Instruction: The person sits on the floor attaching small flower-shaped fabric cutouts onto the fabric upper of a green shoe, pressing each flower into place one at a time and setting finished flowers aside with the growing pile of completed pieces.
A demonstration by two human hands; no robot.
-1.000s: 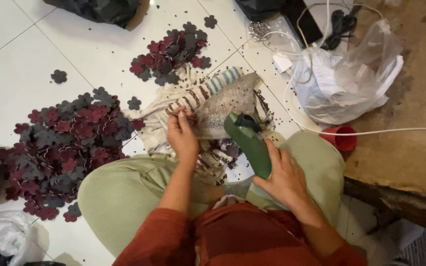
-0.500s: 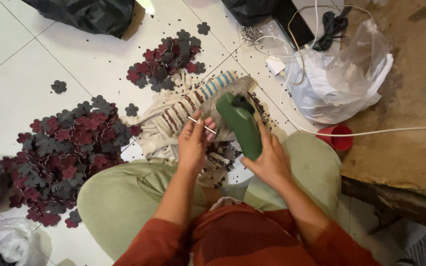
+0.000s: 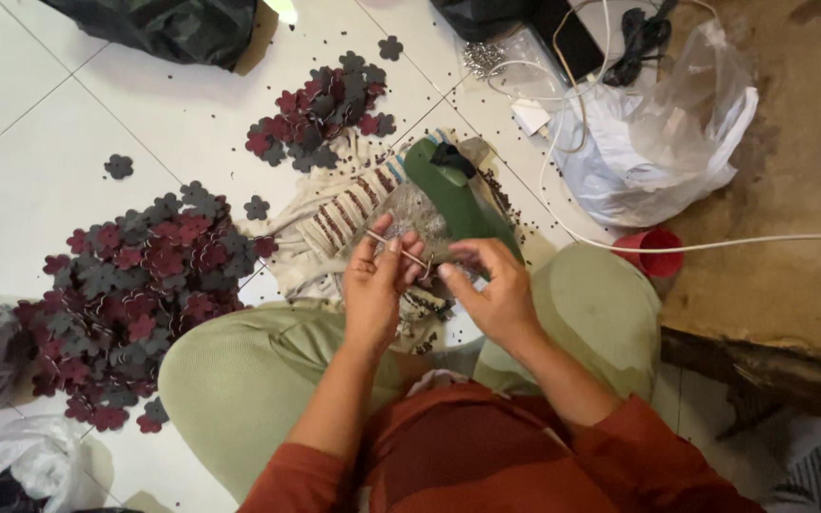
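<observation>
I sit cross-legged on white floor tiles. My left hand (image 3: 372,290) holds a thin metal pin (image 3: 399,251) between thumb and fingers, over my lap. My right hand (image 3: 491,285) pinches at the pin's right end with its fingertips. A green hand tool (image 3: 456,198) lies just beyond my right hand, on a striped cloth (image 3: 334,220). A crinkled clear plastic sheet (image 3: 415,211) with tiny dark bits rests on that cloth.
A large pile of dark red and grey flower-shaped cutouts (image 3: 135,285) lies at my left and a smaller pile (image 3: 320,109) farther ahead. A clear plastic bag (image 3: 658,142), a red cup (image 3: 653,255), a white cable (image 3: 762,242) and a brown ledge (image 3: 791,237) are on the right.
My right hand has let go of the green tool, which now lies on the cloth. Both hands have come together on the thin pin.
</observation>
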